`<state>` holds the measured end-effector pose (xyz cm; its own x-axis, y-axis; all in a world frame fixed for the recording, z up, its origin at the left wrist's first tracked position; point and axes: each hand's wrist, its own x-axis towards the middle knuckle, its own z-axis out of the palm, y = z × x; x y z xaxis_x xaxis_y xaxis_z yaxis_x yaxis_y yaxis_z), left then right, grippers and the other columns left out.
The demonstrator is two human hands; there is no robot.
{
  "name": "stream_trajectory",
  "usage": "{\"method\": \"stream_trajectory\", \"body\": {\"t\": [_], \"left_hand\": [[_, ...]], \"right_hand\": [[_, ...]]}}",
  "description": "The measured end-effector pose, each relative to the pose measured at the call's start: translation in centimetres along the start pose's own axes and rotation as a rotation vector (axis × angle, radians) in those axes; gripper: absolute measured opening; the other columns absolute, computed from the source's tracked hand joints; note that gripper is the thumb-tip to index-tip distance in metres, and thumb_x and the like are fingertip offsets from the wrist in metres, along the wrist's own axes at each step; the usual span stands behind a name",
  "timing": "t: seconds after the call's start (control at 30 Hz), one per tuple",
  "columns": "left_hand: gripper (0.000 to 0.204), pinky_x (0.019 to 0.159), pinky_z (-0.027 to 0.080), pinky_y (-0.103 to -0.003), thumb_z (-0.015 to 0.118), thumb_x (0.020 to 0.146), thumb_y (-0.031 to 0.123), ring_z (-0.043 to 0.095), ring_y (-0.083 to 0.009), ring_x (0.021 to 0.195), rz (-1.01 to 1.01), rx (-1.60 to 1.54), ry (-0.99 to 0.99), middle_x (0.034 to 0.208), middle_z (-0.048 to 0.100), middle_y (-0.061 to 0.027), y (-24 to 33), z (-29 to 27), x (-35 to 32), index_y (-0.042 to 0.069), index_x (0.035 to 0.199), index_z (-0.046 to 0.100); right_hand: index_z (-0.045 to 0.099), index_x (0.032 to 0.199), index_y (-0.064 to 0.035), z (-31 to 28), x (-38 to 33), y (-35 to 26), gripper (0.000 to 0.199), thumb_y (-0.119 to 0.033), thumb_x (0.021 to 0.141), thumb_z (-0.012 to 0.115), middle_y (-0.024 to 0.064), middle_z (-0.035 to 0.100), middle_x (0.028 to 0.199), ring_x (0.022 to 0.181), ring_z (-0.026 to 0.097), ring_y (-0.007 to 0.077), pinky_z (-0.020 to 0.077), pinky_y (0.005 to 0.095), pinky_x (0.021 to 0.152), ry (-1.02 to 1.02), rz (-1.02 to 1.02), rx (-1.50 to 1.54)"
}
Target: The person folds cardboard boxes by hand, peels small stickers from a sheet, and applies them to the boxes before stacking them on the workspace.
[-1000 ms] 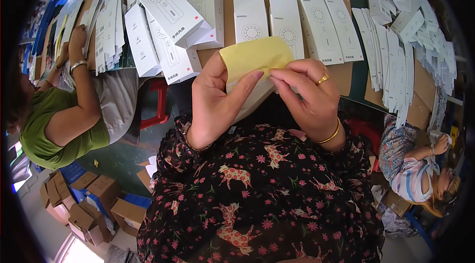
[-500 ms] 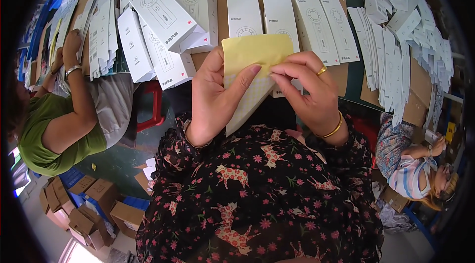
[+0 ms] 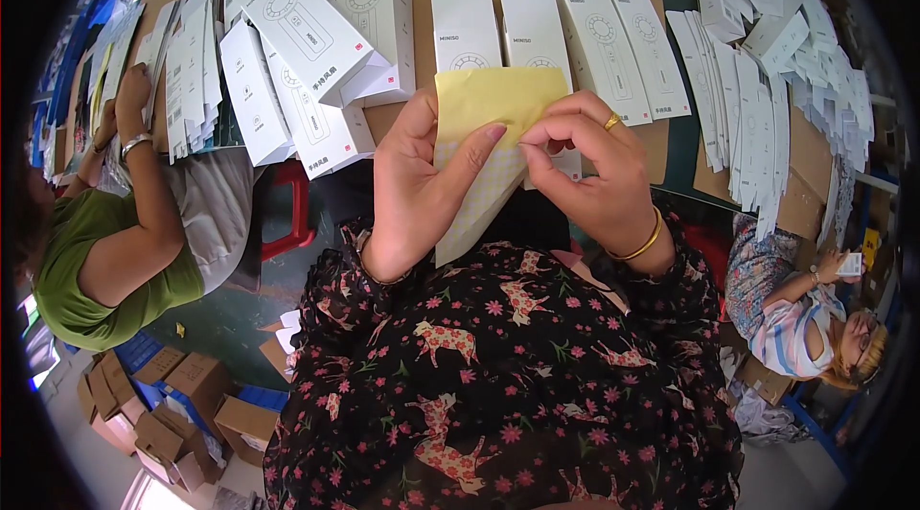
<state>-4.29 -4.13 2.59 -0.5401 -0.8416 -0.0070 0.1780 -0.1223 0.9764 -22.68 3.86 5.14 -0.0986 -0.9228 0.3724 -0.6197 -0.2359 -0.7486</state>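
Note:
My left hand is closed on a yellow sticker sheet, its thumb lying across the front. The sheet's top part is plain yellow; its lower part carries a pale checkered pattern and hangs tilted toward my lap. At the sheet's right edge, my right hand pinches thumb and forefinger together. Whatever sits in that pinch is too small to make out. Just beyond the sheet lie two white boxes with raised flaps, and to their right two more long white boxes.
White boxes lie stacked at the left of the table. Flattened white cartons line the right side. A co-worker in green sits at left, another person at right. Brown cartons stand on the floor.
My right fingertips have shifted slightly left and down along the sheet's edge, fingers more curled. The co-worker at right now holds up a small white object.

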Motion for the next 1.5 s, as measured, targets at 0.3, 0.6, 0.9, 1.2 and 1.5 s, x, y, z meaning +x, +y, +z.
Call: {"method": "stream_trajectory", "body": {"t": [0.3, 0.6, 0.9, 1.2, 1.5], "left_hand": [[0.028, 0.098, 0.051, -0.026, 0.072, 0.099, 0.0, 0.064, -0.0101, 0.112, 0.006, -0.029, 0.021, 0.121, 0.071, -0.0086, 0.0, 0.2, 0.1, -0.005, 0.125, 0.061], [0.023, 0.097, 0.05, -0.026, 0.073, 0.099, -0.001, 0.063, -0.0094, 0.111, 0.03, 0.032, 0.004, 0.117, 0.071, -0.0081, 0.0, 0.2, 0.0, -0.005, 0.118, 0.061], [0.025, 0.097, 0.05, -0.026, 0.073, 0.099, 0.0, 0.063, -0.0103, 0.11, 0.062, 0.044, 0.018, 0.117, 0.071, -0.0085, -0.8, 0.5, 0.3, -0.006, 0.121, 0.061], [0.038, 0.103, 0.05, -0.03, 0.071, 0.099, -0.002, 0.063, -0.014, 0.119, 0.095, 0.098, 0.032, 0.131, 0.068, -0.0125, -0.6, 0.2, 0.3, -0.007, 0.134, 0.057], [0.053, 0.105, 0.05, -0.032, 0.069, 0.1, -0.001, 0.062, -0.0173, 0.124, 0.267, 0.279, 0.08, 0.141, 0.062, -0.0157, -1.5, -0.3, 1.0, -0.005, 0.148, 0.046]], "right_hand": [[0.073, 0.098, 0.0006, -0.1, -0.2, 0.0, 0.015, 0.004, 0.085, 0.08, 0.0087, 0.067, 0.096, 0.081, 0.065, 0.0178, 0.0521, 0.0295, 0.068, 0.017, 0.043, 0.072], [0.074, 0.095, 0.0019, 0.0, -0.4, 0.6, 0.014, 0.006, 0.084, 0.08, 0.009, 0.067, 0.093, 0.08, 0.066, 0.0181, 0.0519, 0.028, 0.064, 0.036, -0.095, -0.102], [0.069, 0.095, 0.0015, -0.9, 0.2, 0.5, 0.012, 0.008, 0.086, 0.075, 0.0083, 0.069, 0.097, 0.081, 0.065, 0.0159, 0.0532, 0.0282, 0.068, -0.033, 0.077, 0.1], [0.068, 0.103, 0.0019, -1.6, 0.0, 0.7, 0.011, 0.007, 0.094, 0.073, 0.0058, 0.07, 0.105, 0.088, 0.065, 0.0103, 0.0535, 0.0237, 0.082, -0.003, 0.331, 0.486], [0.069, 0.11, 0.003, -0.9, -0.9, 1.0, 0.015, 0.004, 0.096, 0.074, 0.0055, 0.071, 0.105, 0.086, 0.064, 0.0086, 0.0519, 0.0233, 0.078, 0.044, 0.335, 0.476]]}}
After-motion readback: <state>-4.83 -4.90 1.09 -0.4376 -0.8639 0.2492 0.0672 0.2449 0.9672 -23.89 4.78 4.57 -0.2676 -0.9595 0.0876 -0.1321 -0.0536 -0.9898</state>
